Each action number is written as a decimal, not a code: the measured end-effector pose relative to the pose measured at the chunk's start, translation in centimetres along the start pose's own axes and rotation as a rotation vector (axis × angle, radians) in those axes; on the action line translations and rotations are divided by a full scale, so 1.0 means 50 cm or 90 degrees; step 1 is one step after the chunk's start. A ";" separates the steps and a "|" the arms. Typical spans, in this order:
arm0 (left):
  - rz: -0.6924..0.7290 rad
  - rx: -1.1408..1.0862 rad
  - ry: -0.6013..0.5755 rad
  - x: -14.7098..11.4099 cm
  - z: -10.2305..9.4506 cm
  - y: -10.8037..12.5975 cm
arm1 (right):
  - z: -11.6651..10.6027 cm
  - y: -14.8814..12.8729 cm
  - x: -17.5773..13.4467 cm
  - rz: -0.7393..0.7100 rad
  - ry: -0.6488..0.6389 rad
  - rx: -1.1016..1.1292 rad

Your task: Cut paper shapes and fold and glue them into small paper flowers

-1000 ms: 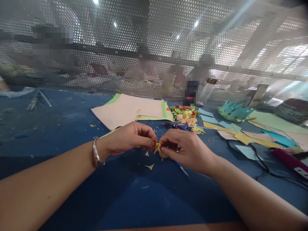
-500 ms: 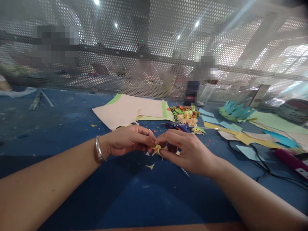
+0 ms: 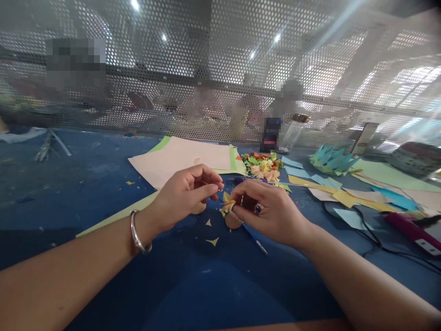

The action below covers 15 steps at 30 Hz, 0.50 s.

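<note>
My right hand (image 3: 272, 211) is closed, thumb and fingers pinching a small yellow paper flower (image 3: 227, 203) with orange-tinted petals. My left hand (image 3: 188, 193), wearing a silver bangle (image 3: 137, 233), is slightly apart from the flower. Its thumb and index finger are pinched together; whatever may be between the tips is too small to make out. Below the flower, a round tan disc (image 3: 233, 220) shows, partly behind my right fingers. A blue pen-like stick (image 3: 257, 241) lies under my right hand. Small paper scraps (image 3: 212, 241) rest on the blue table in front.
Large paper sheets (image 3: 196, 149) lie behind my hands. A pile of paper flowers (image 3: 265, 168) sits to their right, with scattered paper strips (image 3: 347, 198), a blue-green spiky paper piece (image 3: 332, 161), a glass bottle (image 3: 294, 133), and a purple power strip (image 3: 409, 232) with black cable.
My left hand has come away from the flower, moving slightly left. My right hand keeps hold of the flower, which now shows more fully. A pale green sheet edge appears beside my left forearm.
</note>
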<state>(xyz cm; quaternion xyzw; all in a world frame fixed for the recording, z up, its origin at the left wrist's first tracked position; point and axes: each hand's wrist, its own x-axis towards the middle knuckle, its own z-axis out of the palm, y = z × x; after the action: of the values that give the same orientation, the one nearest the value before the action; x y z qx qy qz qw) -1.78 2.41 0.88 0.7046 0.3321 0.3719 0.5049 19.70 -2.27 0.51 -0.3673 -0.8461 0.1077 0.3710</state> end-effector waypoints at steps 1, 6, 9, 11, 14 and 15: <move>0.042 0.042 0.022 -0.004 0.003 0.002 | -0.001 0.002 0.000 0.008 0.006 -0.003; 0.222 0.217 0.071 -0.025 0.012 0.013 | -0.006 0.007 0.001 0.043 0.036 -0.030; 0.324 0.341 0.049 -0.032 0.013 0.021 | -0.006 0.009 0.003 0.045 0.041 -0.035; 0.366 0.401 0.035 -0.035 0.014 0.025 | -0.005 0.011 0.004 0.044 0.044 -0.038; 0.379 0.436 0.030 -0.035 0.017 0.027 | -0.005 0.013 0.005 0.045 0.046 -0.044; 0.377 0.441 0.029 -0.035 0.017 0.027 | -0.006 0.013 0.005 0.046 0.046 -0.047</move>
<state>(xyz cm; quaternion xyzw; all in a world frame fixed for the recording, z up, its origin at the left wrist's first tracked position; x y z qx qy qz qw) -1.79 0.16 1.67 0.8883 0.2320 0.3824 0.1038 20.12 -1.68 0.56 -0.4147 -0.8218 0.0764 0.3830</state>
